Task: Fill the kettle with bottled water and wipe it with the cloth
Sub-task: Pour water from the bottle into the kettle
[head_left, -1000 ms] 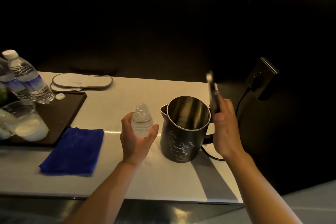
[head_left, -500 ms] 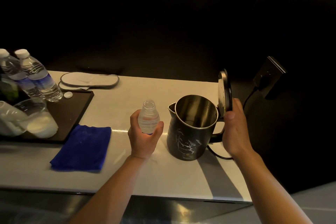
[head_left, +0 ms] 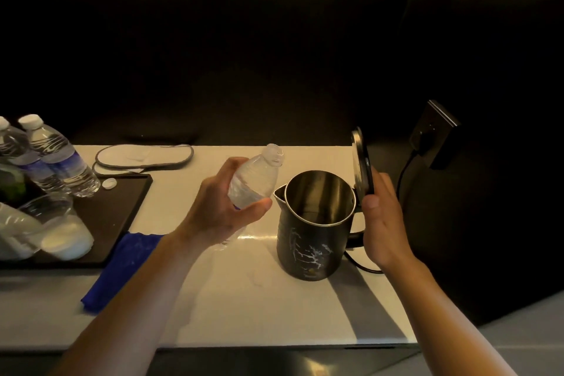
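Observation:
A dark kettle [head_left: 311, 241] with white marbling stands on the white counter [head_left: 274, 314], its steel inside showing. My right hand [head_left: 381, 223] holds the kettle lid [head_left: 361, 168] swung upright at the handle side. My left hand [head_left: 225, 210] grips an uncapped clear water bottle [head_left: 256, 180], lifted off the counter and tilted with its mouth toward the kettle's spout side. No water is seen pouring. A blue cloth [head_left: 122, 268] lies on the counter at the left, partly hidden by my left forearm.
A black tray [head_left: 122, 207] at the left carries two capped water bottles [head_left: 58, 156], a loose white cap [head_left: 109, 183] and upturned glasses [head_left: 55, 226]. A white slipper [head_left: 143, 156] lies behind it. A black cord [head_left: 406, 168] runs from the kettle to a wall socket [head_left: 433, 134].
My left hand has raised the open bottle off the counter and tipped it toward the kettle. The right hand still holds the lid up.

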Demonstrator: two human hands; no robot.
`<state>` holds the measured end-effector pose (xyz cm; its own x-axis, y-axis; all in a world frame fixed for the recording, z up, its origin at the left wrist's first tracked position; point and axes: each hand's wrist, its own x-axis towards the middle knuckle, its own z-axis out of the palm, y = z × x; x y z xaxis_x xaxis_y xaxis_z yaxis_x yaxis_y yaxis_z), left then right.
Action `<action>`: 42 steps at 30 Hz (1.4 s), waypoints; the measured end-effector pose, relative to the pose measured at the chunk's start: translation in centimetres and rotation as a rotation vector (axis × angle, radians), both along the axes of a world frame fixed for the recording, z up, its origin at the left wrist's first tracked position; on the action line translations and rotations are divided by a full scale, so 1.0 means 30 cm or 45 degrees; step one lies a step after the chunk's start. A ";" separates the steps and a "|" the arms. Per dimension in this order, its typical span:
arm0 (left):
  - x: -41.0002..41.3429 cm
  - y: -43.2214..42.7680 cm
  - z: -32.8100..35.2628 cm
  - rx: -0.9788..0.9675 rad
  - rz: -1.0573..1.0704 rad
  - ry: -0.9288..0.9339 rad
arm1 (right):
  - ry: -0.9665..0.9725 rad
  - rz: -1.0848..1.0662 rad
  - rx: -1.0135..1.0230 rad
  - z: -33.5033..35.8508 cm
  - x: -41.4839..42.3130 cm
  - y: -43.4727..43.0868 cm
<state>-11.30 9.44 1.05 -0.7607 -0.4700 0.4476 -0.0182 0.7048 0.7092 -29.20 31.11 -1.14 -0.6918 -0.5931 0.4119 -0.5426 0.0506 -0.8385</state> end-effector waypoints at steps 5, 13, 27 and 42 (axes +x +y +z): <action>-0.024 -0.050 0.107 -0.068 -0.256 -0.432 | 0.008 0.019 0.029 0.019 0.013 0.009; -0.047 -0.096 0.170 -0.265 -0.308 -0.758 | -0.008 0.022 0.026 0.031 0.020 0.015; -0.067 -0.092 0.256 -0.500 -0.296 -0.988 | -0.016 0.004 0.026 0.020 0.012 0.009; -0.104 -0.105 0.333 -0.546 -0.350 -1.089 | -0.029 0.012 0.013 0.015 0.012 0.010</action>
<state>-14.42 6.29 11.03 -0.9649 -0.1558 -0.2114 -0.2019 0.9549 0.2177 -28.84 31.41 -0.68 -0.6954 -0.6038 0.3896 -0.5236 0.0545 -0.8502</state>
